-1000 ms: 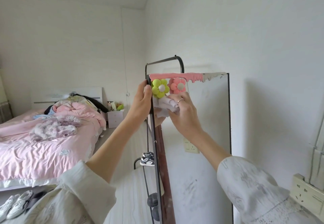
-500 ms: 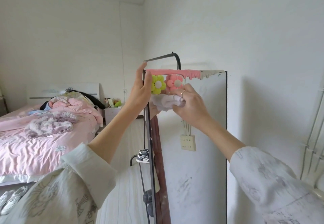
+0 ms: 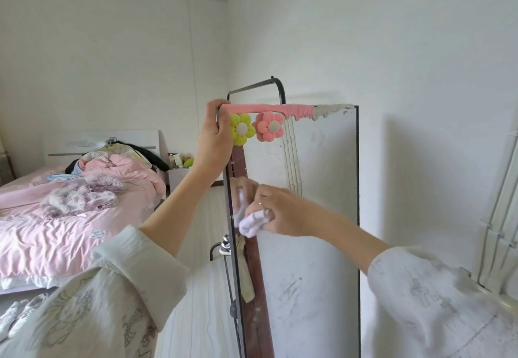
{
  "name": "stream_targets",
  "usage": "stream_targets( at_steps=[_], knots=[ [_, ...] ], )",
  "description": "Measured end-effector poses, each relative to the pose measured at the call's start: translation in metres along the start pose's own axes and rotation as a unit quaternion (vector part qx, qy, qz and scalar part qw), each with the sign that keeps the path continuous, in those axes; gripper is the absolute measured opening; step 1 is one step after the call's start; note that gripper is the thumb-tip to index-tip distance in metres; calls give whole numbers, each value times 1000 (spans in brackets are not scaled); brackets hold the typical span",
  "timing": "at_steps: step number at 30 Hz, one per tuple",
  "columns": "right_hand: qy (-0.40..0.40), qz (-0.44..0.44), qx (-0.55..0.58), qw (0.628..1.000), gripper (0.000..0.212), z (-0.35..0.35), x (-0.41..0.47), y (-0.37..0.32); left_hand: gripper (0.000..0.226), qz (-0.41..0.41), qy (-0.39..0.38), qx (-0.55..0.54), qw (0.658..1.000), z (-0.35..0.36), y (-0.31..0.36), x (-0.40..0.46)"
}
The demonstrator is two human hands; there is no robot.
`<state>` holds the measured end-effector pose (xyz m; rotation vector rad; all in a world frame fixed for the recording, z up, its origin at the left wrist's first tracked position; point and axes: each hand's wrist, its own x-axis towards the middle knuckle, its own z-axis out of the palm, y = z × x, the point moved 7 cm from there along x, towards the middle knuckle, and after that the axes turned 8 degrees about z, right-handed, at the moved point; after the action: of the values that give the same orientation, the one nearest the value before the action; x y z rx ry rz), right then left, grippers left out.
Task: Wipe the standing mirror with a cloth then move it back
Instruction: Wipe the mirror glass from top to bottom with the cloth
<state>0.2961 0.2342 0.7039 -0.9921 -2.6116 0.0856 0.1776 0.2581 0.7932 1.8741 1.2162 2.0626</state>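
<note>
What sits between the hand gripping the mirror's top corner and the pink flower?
A yellow-green flower, seen in the head view, sits between the left hand and the pink flower.

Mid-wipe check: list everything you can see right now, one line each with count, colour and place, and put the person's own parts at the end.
standing mirror: 1, black-framed, centre, near the right wall
cloth: 1, white, on the glass by the mirror's left edge
trim: 1, pink turning grey, along the mirror's top
plush flowers: 2, yellow-green and pink, under the trim
rack bar: 1, black, behind the mirror
bed: 1, pink bedding, left
clothes pile: 1, mixed colours, at the bed's head
nightstand: 1, white, beside the bed
shoes: 1 pair, white, floor at lower left
pipes: several, white, right wall
left hand: grips the mirror's top left corner
right hand: holds the cloth against the glass
sleeves: 2, off-white, printed
</note>
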Motion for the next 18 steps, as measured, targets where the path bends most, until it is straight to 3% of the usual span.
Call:
stream_targets(
  at_steps=[2, 3, 5, 6, 9, 11, 18],
  knots=[
    [26, 48, 49, 997, 25, -23, -5, 18, 18, 14, 13, 8, 1000, 3, 6, -3],
    [99, 74, 61, 990, 18, -42, -7, 30, 18, 21, 16, 10, 1000, 5, 8, -3],
    [264, 129, 13, 956, 26, -79, -10, 54, 18, 24, 23, 11, 999, 7, 11, -4],
    [305, 151, -10, 940, 30, -89, -10, 63, 18, 24, 25, 11, 999, 7, 12, -4],
    [321, 202, -42, 924, 31, -91, -3, 83, 20, 11, 27, 8, 1000, 5, 10, -5],
    [342, 213, 7, 915, 29, -86, -3, 90, 21, 11, 31, 1, 999, 3, 8, -6],
    [387, 126, 75, 911, 29, -77, 9, 70, 20, 18, 36, -2, 999, 4, 4, -4]
  ],
)
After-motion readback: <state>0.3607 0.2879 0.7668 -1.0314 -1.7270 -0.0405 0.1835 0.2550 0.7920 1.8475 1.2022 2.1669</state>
